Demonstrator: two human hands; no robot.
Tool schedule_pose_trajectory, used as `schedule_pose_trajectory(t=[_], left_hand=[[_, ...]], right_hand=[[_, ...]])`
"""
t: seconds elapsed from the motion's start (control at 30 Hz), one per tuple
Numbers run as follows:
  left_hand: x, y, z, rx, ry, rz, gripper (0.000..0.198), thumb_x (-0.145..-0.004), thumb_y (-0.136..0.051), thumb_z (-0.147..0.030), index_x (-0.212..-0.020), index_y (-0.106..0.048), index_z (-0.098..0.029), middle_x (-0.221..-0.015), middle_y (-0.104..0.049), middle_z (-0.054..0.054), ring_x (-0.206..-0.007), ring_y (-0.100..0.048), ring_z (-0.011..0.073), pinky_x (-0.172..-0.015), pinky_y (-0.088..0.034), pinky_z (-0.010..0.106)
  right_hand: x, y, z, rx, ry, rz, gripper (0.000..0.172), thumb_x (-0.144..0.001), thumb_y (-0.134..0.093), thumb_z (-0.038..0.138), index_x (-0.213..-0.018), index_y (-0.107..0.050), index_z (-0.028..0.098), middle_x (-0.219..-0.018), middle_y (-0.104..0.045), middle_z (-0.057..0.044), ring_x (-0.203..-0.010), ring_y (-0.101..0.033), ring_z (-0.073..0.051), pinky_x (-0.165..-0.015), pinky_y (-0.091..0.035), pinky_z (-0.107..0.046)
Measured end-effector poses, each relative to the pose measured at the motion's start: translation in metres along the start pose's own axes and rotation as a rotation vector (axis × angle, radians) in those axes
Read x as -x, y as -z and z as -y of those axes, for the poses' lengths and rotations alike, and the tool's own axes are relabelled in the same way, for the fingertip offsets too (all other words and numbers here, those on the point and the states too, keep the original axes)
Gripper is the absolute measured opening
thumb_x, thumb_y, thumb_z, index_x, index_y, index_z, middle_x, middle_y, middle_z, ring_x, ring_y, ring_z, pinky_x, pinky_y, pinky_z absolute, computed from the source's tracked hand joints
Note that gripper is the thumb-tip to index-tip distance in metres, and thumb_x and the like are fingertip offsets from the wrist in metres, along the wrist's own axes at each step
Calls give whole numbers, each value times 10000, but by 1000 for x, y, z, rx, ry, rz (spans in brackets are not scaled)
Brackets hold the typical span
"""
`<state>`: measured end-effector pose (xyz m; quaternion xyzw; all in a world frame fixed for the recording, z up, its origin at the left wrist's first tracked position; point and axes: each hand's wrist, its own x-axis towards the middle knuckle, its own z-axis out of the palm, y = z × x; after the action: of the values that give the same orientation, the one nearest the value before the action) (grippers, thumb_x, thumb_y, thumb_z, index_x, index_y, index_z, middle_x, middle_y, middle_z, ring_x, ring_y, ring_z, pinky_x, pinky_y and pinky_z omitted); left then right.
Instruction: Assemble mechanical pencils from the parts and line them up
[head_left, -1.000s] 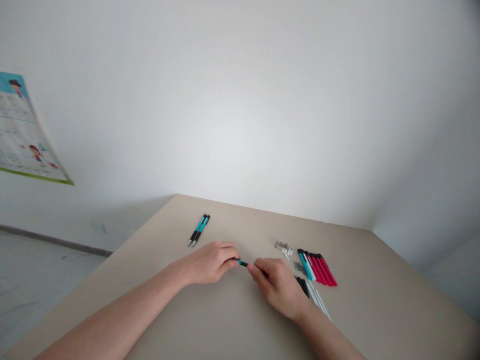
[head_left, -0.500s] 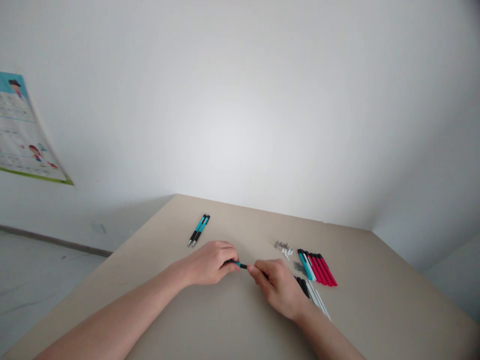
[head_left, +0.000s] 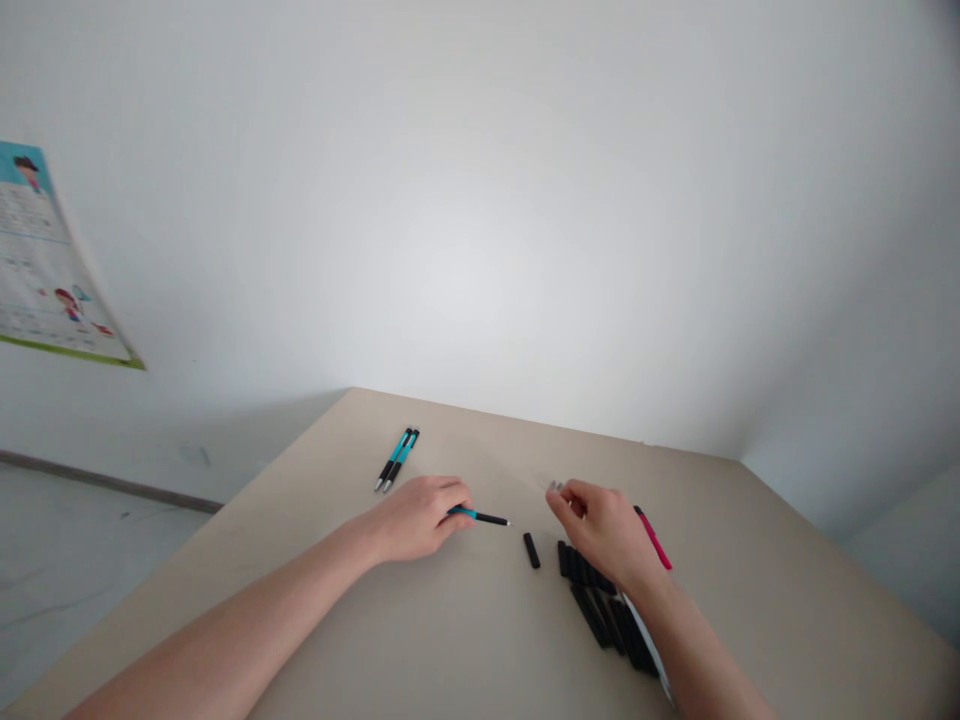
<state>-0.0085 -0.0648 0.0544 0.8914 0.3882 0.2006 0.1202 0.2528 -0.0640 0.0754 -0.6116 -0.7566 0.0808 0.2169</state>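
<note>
My left hand (head_left: 424, 518) is closed around a teal pen barrel with a black grip, a pen (head_left: 487, 517) that points right and shows a thin light tip at its end. My right hand (head_left: 604, 525) hovers over the right part of the table, thumb and forefinger curled together by small light pieces (head_left: 555, 486). Whether anything is between those fingers is hidden. Below the pen tip lies a single short black tube (head_left: 531, 550). Several black tubes (head_left: 591, 615) lie in rows under and beside my right hand and wrist.
Two teal and black pens (head_left: 397, 460) lie side by side at the back left of the beige table (head_left: 420, 640). A red pen barrel (head_left: 652, 538) shows past my right hand. White wall stands behind the table, with a poster (head_left: 64, 270) at left.
My right hand has left the pen and moved up and right to the small pieces, covering most barrels there. The pen's black grip and light tip now show. Black tubes have come into sight.
</note>
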Motion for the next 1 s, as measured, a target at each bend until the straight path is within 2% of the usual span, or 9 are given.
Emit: schedule_pose_trajectory(t=[0.1, 0.17, 0.33, 0.43, 0.63, 0.8, 1.0], left_hand=[[0, 0, 1, -1, 7, 7, 132, -912, -491, -266, -885, -595, -187, -874, -626, 16, -780, -583, 149, -719, -401, 239], [0, 0, 0, 3, 6, 9, 134, -909, -493, -264, -884, -599, -186, -879, -628, 18, -790, -586, 150, -723, -403, 239], [0, 2, -1, 1, 12, 13, 132, -901, -497, -257, -885, -608, -187, -882, -630, 19, -779, -582, 146, -714, -409, 236], [0, 2, 0, -8, 9, -2, 136, -904, -491, -257, -892, -605, -185, -881, -630, 21, -775, -583, 146, -712, -413, 237], [0, 2, 2, -20, 18, -19, 157, -936, -439, -241, -923, -584, -181, -885, -632, 26, -809, -594, 161, -719, -409, 252], [-1, 3, 2, -7, 24, -26, 157, -940, -438, -248, -931, -580, -181, -886, -628, 25, -813, -593, 159, -725, -407, 247], [-1, 4, 1, -7, -4, -24, 164, -937, -446, -255, -920, -594, -186, -875, -615, 20, -784, -580, 144, -721, -406, 230]], right_hand=[[2, -3, 4, 51, -1, 143, 241, -802, -551, 391, -665, -617, 204, -618, -631, -15, -579, -544, -149, -530, -277, -232], [5, -8, 9, 68, 20, 224, 214, -756, -600, 403, -683, -649, 207, -655, -651, -30, -616, -564, -161, -539, -287, -233], [10, -18, 13, 54, 89, 303, 113, -721, -618, 302, -729, -659, 197, -674, -655, -32, -641, -573, -158, -559, -310, -234], [9, -17, 12, -22, 142, 249, 91, -765, -555, 238, -740, -627, 188, -668, -652, -21, -631, -571, -149, -568, -323, -239], [10, -8, 18, -155, 263, 71, 115, -824, -502, 264, -791, -587, 195, -711, -648, -7, -635, -569, -151, -591, -359, -256], [12, -10, 19, -165, 312, 69, 112, -828, -513, 252, -837, -612, 201, -760, -663, -6, -646, -578, -143, -599, -377, -252], [11, -14, 16, -201, 379, 55, 86, -837, -540, 238, -871, -613, 207, -818, -665, -8, -730, -594, -151, -676, -415, -260]])
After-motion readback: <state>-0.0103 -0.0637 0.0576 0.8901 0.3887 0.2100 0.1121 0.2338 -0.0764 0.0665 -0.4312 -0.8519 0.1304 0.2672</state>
